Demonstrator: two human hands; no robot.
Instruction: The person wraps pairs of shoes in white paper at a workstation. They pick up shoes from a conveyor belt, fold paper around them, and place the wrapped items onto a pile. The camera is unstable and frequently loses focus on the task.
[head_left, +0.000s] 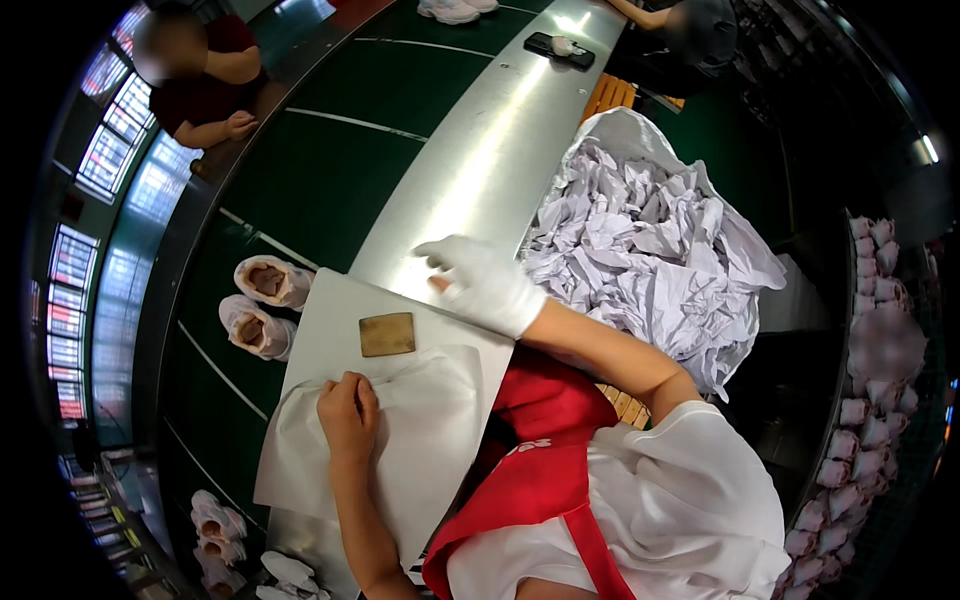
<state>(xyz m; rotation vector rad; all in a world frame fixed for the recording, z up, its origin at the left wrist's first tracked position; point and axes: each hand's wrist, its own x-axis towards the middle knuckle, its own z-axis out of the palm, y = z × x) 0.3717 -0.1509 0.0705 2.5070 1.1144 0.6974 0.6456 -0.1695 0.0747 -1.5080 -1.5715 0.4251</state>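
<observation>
Down close, the white sheet was pinched at its top edge in the narrow grip of the left hand; just past it, a brown block was carried on lower paper. Over the metal table, the gloved right hand was caught blurred, grip wide! Beyond, crumpled paper was seen heaped in a white sack.
</observation>
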